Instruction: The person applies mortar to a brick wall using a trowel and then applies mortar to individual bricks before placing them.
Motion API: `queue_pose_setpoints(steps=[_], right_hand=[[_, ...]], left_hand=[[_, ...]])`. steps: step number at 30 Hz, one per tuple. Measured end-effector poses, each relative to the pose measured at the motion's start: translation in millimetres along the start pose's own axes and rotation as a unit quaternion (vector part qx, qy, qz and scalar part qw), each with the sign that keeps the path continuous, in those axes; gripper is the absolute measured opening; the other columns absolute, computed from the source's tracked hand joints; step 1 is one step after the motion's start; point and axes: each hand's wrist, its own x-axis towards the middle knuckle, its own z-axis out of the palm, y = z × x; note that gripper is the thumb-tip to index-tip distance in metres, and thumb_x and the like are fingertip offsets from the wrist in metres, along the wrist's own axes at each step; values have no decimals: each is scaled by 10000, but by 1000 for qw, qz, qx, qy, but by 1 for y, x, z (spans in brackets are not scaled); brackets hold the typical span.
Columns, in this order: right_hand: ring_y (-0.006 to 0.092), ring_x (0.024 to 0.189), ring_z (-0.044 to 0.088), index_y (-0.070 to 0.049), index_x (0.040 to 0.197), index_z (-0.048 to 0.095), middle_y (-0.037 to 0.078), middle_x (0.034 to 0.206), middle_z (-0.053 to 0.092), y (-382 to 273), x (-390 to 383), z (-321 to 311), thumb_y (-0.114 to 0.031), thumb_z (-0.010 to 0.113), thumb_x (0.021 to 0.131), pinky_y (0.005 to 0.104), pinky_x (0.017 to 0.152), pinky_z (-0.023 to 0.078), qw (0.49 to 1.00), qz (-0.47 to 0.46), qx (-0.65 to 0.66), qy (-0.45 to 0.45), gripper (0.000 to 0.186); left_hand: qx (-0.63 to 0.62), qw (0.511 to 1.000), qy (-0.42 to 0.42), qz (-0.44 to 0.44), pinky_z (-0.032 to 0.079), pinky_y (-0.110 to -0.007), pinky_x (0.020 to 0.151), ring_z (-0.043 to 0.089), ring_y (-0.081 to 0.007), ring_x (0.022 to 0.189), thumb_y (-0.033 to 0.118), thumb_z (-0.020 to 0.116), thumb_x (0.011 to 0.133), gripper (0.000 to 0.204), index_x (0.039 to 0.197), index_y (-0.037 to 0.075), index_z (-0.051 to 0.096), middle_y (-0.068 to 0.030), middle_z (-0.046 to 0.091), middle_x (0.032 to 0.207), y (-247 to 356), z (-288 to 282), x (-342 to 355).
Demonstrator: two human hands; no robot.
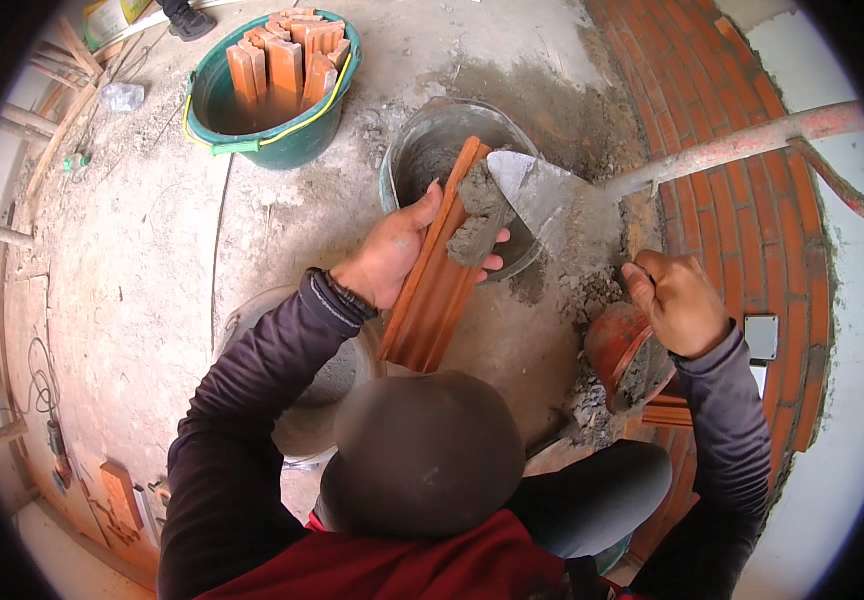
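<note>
My left hand (394, 245) is wrapped around a long orange brick slip (430, 290) with a grooved face, tilted up over a mortar bucket (412, 135). A thick lump of wet grey mortar (482, 215) clings to its upper part. My right hand (682, 300) is closed round the handle of a trowel (557, 205), whose handle is mostly hidden by the fingers. The trowel's mortar-smeared blade points toward the upper left, its tip right beside the lump. Below the right hand stands a reddish bowl-shaped container (617, 345) with grey residue inside.
A green bucket (292, 150) holds several brick pieces in murky water at upper left. Another bucket (337, 375) sits under my left forearm. A mortar-spattered pole (742, 145) crosses in front of the brick-faced wall (727, 60) at right. A shoe (190, 23) shows at the top.
</note>
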Motion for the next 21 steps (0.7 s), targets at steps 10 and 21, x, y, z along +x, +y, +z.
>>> queue_pose_setpoints(steps=[10,21], right_hand=[[114,418,431,-60,746,508,26,541,470,23,-32,30,-349,489,1007,254,400,347,802,169,556,-136,390],[136,413,431,-57,787,502,53,553,457,-5,-48,107,-405,504,984,262,408,354,526,218,773,-280,400]], left_hand=[[-81,996,-44,12,409,-537,1044,491,-379,1262,559,337,999,677,1489,92,329,-189,454,1430,13,5,3],[-103,994,-7,22,407,-607,1029,451,-341,1311,518,325,1015,618,1473,104,359,-133,465,1432,12,-4,10]])
